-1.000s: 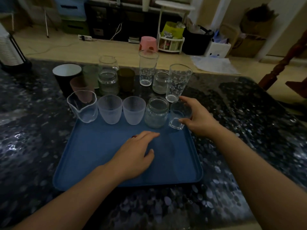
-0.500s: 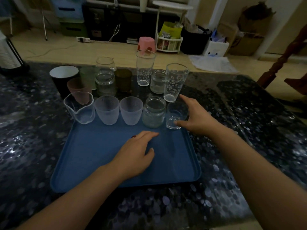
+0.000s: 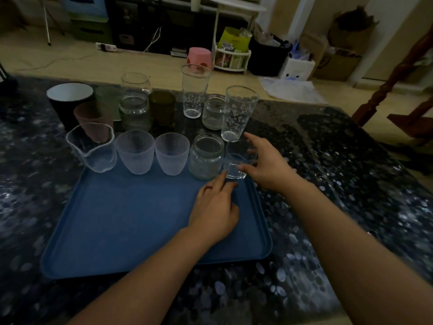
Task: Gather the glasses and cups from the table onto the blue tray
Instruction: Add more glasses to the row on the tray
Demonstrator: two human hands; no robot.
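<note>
A blue tray (image 3: 131, 219) lies on the dark speckled table. Along its far edge stand a wavy clear cup (image 3: 91, 148), two frosted cups (image 3: 136, 151) (image 3: 172, 153), a glass jar (image 3: 206, 156) and a small clear glass (image 3: 237, 163) at the far right corner. My right hand (image 3: 267, 165) holds that small glass, thumb at its base and fingers behind its rim. My left hand (image 3: 215, 212) rests on the tray, one straight finger touching the glass's base. Behind the tray stand a tall patterned glass (image 3: 240, 111), another tall glass (image 3: 195, 90) and several more cups and jars.
On the table at the back left are a black cup with a white inside (image 3: 70, 97), a pinkish cup (image 3: 92, 116), a jar (image 3: 134, 111) and an amber cup (image 3: 162, 106). The floor beyond holds a pink stool (image 3: 200, 56) and boxes. A wooden chair (image 3: 403, 90) stands right.
My right hand set the small glass upright on the tray's far right corner. My left hand slid right across the tray until a finger reached the glass's base.
</note>
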